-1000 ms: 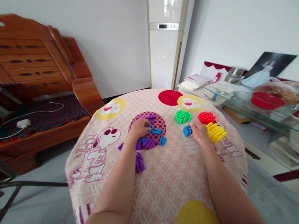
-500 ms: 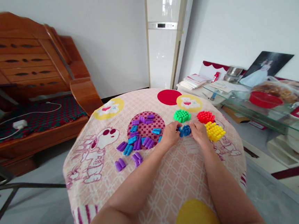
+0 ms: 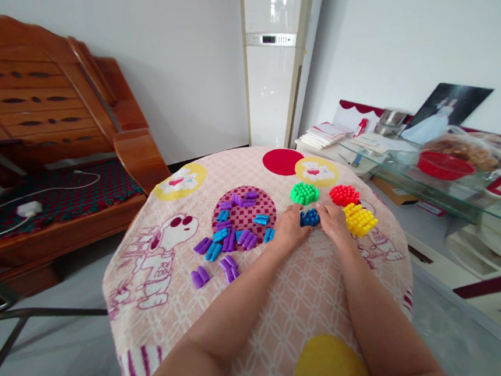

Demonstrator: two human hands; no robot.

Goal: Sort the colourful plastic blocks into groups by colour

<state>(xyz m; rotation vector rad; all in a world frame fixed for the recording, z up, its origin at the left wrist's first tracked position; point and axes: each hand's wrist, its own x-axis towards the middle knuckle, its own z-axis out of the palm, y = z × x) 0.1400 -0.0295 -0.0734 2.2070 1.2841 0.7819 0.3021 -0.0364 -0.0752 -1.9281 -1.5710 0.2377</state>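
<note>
Between my two hands stands a small cluster of blue plastic pieces (image 3: 309, 218), packed side by side. My left hand (image 3: 289, 226) closes against its left side, and my right hand (image 3: 331, 219) closes against its right side. Just beyond it sits a green cluster (image 3: 304, 194). A red cluster (image 3: 344, 195) and a yellow cluster (image 3: 361, 220) stand right of my right hand. Loose purple pieces (image 3: 248, 239) and loose blue pieces (image 3: 213, 251) lie scattered to the left, several of them on the dark checked circle of the cloth.
A patterned cloth (image 3: 283, 314) covers the round table. Left of it is a wooden bench (image 3: 138, 157) with a white charger (image 3: 29, 209). On the right, a glass shelf (image 3: 389, 167) carries a red bowl (image 3: 445, 165), papers and a photo. A tall white cabinet unit (image 3: 270, 87) stands behind.
My left hand has moved right, from the loose pieces to the blue cluster, bringing blue pieces to it. The cluster is now wider and pressed together. My right hand has stayed beside it.
</note>
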